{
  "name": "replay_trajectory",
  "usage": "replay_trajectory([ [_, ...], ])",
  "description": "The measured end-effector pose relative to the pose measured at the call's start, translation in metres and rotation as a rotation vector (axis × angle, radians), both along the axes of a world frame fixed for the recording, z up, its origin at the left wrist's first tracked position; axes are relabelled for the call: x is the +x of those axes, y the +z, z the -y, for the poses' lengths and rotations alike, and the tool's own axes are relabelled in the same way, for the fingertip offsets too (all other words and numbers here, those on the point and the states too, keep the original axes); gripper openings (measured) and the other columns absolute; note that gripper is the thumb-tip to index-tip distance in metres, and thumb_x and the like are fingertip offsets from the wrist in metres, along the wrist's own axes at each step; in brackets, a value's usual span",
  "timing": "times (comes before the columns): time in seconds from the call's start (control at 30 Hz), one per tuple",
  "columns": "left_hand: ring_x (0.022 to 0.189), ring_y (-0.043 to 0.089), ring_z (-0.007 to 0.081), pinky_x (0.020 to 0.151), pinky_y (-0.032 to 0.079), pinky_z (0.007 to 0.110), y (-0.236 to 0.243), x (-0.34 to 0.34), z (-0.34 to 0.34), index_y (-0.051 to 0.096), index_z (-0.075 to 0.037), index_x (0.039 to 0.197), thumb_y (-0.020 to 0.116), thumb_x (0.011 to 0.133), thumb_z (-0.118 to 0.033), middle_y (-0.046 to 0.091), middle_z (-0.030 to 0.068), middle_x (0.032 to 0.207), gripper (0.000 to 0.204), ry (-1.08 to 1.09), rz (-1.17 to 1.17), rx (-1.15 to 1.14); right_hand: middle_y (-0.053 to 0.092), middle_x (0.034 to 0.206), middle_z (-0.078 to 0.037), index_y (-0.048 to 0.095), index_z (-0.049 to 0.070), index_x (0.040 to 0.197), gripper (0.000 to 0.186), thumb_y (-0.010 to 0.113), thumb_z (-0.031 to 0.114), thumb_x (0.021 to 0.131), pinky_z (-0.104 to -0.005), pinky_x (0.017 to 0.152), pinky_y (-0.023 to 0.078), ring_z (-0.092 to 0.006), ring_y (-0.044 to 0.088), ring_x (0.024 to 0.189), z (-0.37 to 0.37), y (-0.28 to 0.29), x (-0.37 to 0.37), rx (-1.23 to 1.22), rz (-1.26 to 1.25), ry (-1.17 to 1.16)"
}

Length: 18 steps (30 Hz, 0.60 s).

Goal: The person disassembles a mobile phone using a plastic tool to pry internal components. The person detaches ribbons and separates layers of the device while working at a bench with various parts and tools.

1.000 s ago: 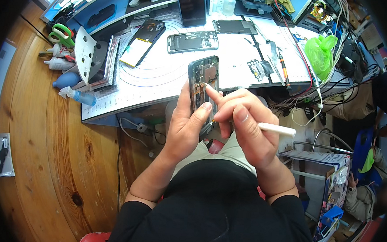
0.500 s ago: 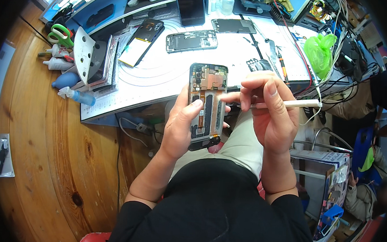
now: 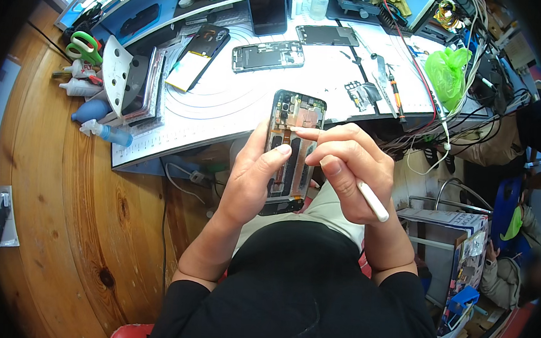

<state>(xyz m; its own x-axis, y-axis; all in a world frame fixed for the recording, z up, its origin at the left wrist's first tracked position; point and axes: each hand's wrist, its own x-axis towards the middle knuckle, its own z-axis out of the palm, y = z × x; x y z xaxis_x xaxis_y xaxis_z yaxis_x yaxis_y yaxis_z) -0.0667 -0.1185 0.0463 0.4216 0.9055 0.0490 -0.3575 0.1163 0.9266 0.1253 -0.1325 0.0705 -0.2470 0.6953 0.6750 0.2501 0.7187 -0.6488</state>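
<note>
An opened smartphone, its inner boards, cameras and copper-coloured flex cable exposed, is held upright above my lap. My left hand is closed round its left side, thumb lying over the flex cable. From the right, my right hand reaches over it, the index fingertip at the cable's upper end just below the circuit board. A white pen-shaped tool is gripped in that same hand, its blunt end sticking out below the thumb. The tool's other end is hidden by the fingers.
On the white workbench lie a phone frame, a dark phone panel and an orange-and-black screwdriver. A green plastic bag and cables crowd the right. Green-handled scissors and bottles stand left.
My right hand has moved left and down over the phone, its index finger shifting up the cable. The white tool has swung from level to pointing down. The phone has tilted slightly right.
</note>
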Motion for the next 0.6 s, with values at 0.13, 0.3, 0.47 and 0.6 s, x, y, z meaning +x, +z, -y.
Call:
replay_trajectory([
  [0.13, 0.099, 0.069, 0.0213, 0.082, 0.061, 0.035, 0.009, 0.004, 0.004, 0.038, 0.002, 0.147, 0.044, 0.102, -0.017, 0.062, 0.0168, 0.122, 0.049, 0.018, 0.061, -0.022, 0.07, 0.098, -0.018, 0.069, -0.004, 0.097, 0.012, 0.063, 0.006, 0.099, -0.0364, 0.082, 0.057, -0.026, 0.071, 0.09, 0.004, 0.002, -0.002, -0.062, -0.019, -0.028],
  [0.3, 0.102, 0.067, 0.0188, 0.087, 0.056, 0.032, 0.006, 0.005, 0.005, 0.039, 0.002, 0.147, 0.045, 0.102, -0.017, 0.061, 0.0151, 0.123, 0.049, 0.052, 0.04, 0.011, 0.063, 0.083, -0.012, 0.068, -0.005, 0.095, 0.025, 0.052, 0.011, 0.105, -0.0443, 0.104, 0.052, -0.0156, 0.061, 0.072, 0.004, -0.002, -0.004, -0.228, -0.254, 0.08],
  [0.47, 0.108, 0.06, 0.0141, 0.094, 0.051, 0.03, -0.005, 0.007, 0.003, 0.039, 0.001, 0.148, 0.045, 0.101, -0.017, 0.06, 0.0119, 0.125, 0.051, 0.1, 0.039, 0.046, 0.059, 0.08, -0.009, 0.067, -0.006, 0.094, 0.029, 0.048, 0.012, 0.107, -0.0489, 0.112, 0.047, -0.0102, 0.054, 0.067, 0.008, -0.009, -0.017, -0.3, -0.476, 0.11],
  [0.6, 0.107, 0.058, 0.0117, 0.094, 0.049, 0.029, -0.005, 0.008, 0.003, 0.04, 0.0, 0.148, 0.045, 0.102, -0.018, 0.06, 0.009, 0.122, 0.049, 0.11, 0.063, 0.053, 0.059, 0.079, -0.008, 0.067, -0.006, 0.095, 0.029, 0.049, 0.012, 0.106, -0.0491, 0.111, 0.048, -0.0111, 0.054, 0.067, 0.008, -0.006, -0.018, -0.266, -0.419, 0.113],
])
